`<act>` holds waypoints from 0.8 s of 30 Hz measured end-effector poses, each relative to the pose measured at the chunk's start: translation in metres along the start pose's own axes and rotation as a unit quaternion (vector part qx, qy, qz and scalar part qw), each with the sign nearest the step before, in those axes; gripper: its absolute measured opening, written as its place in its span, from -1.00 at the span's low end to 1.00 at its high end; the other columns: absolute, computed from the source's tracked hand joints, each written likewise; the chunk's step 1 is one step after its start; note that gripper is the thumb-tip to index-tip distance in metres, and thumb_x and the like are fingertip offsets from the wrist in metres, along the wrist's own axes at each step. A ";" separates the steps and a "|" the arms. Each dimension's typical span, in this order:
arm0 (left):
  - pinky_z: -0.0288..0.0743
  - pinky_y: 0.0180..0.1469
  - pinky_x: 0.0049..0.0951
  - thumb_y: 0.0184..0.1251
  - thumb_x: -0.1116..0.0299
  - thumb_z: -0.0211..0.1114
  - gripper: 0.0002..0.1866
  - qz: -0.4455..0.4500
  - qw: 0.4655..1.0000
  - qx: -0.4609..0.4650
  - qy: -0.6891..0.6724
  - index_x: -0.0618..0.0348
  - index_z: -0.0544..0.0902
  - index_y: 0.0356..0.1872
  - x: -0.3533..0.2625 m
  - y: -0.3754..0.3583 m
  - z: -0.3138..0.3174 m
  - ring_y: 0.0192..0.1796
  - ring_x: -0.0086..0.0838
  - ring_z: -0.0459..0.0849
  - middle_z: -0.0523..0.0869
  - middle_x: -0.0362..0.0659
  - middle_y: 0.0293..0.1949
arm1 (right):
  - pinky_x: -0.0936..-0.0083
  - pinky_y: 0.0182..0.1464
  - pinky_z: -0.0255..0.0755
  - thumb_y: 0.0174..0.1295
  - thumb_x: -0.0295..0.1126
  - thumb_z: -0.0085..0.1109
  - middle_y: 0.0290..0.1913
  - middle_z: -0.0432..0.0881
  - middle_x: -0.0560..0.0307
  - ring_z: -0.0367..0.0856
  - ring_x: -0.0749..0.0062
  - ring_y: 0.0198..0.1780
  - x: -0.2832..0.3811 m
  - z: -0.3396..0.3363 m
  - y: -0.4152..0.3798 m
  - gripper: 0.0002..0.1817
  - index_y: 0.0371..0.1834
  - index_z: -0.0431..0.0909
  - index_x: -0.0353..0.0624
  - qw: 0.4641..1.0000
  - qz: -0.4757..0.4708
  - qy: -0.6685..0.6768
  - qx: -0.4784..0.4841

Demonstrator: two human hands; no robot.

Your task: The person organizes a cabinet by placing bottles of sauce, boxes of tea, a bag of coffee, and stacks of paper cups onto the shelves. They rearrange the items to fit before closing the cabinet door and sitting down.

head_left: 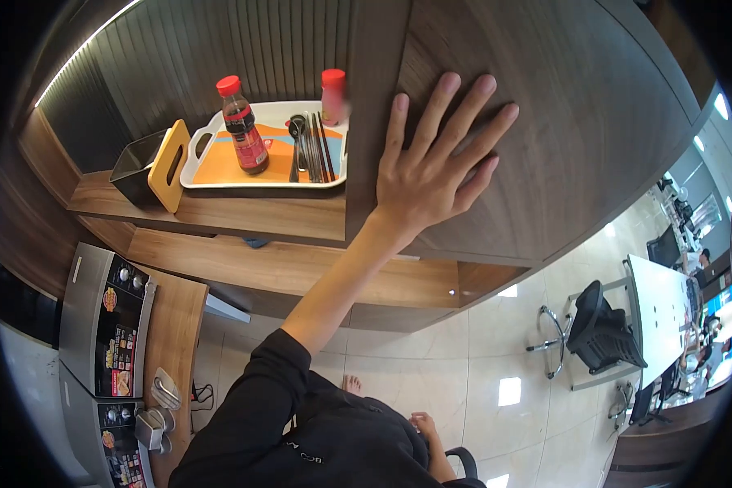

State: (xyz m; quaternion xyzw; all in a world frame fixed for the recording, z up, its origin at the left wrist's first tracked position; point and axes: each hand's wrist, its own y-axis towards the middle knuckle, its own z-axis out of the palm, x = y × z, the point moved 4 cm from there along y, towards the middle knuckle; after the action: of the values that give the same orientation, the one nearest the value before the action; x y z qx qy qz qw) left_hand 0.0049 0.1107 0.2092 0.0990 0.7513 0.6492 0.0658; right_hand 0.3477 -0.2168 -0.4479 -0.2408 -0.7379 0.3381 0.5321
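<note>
My left hand point(431, 159) lies flat with fingers spread on a dark brown wood-grain panel point(577, 146) and holds nothing. Low beside my torso is my right hand point(422, 424), small in view; its fingers are partly hidden and look bent. Left of my left hand, a white tray point(207, 180) with an orange patterned surface rests on a shelf. On it stand a dark bottle point(244, 130) with a red cap and a pink container point(333, 102) with a red lid. Black spoons point(298, 142) and dark chopsticks point(325, 150) lie between them.
Beside the tray sits a black bin point(130, 171) with a yellow slotted side point(169, 167). Two stickered appliances point(110, 325) stand at lower left, near a wooden counter point(175, 325). To the right are a black office chair point(602, 329) and a white table point(657, 301), with people beyond.
</note>
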 end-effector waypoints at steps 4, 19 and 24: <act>-0.16 0.61 0.06 0.37 0.00 0.14 -0.39 -0.003 1.000 -0.002 -0.004 -0.50 0.37 0.47 0.001 -0.001 0.002 0.57 -0.36 0.22 0.29 -0.38 0.54 | 0.49 -0.32 0.61 0.32 -0.48 0.18 -0.17 0.77 -0.07 0.78 0.36 -0.23 -0.003 0.000 0.005 -0.75 0.04 0.57 -0.26 1.000 0.015 -0.005 0.012; -0.15 0.60 0.06 0.40 -0.01 0.11 -0.40 0.006 1.000 0.008 0.000 -0.48 0.36 0.48 0.003 0.002 0.004 0.59 -0.34 0.17 0.25 -0.37 0.56 | 0.56 -0.28 0.54 0.29 -0.47 0.16 -0.12 0.77 0.01 0.72 0.44 -0.18 -0.003 0.001 0.000 -0.70 0.08 0.57 -0.24 0.999 0.036 0.019 0.016; -0.17 0.60 0.06 0.41 -0.02 0.11 -0.44 0.006 1.000 0.014 0.008 -0.45 0.41 0.45 -0.002 0.002 -0.004 0.59 -0.30 0.18 0.29 -0.34 0.54 | 0.56 -0.28 0.54 0.28 -0.53 0.08 -0.10 0.77 0.00 0.73 0.44 -0.15 0.001 -0.001 -0.004 -0.68 0.10 0.57 -0.24 0.999 0.037 -0.007 -0.001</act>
State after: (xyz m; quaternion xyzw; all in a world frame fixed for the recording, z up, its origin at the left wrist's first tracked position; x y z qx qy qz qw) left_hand 0.0058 0.1072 0.2118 0.0992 0.7599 0.6401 0.0548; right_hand 0.3486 -0.2179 -0.4442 -0.2662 -0.7327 0.3582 0.5137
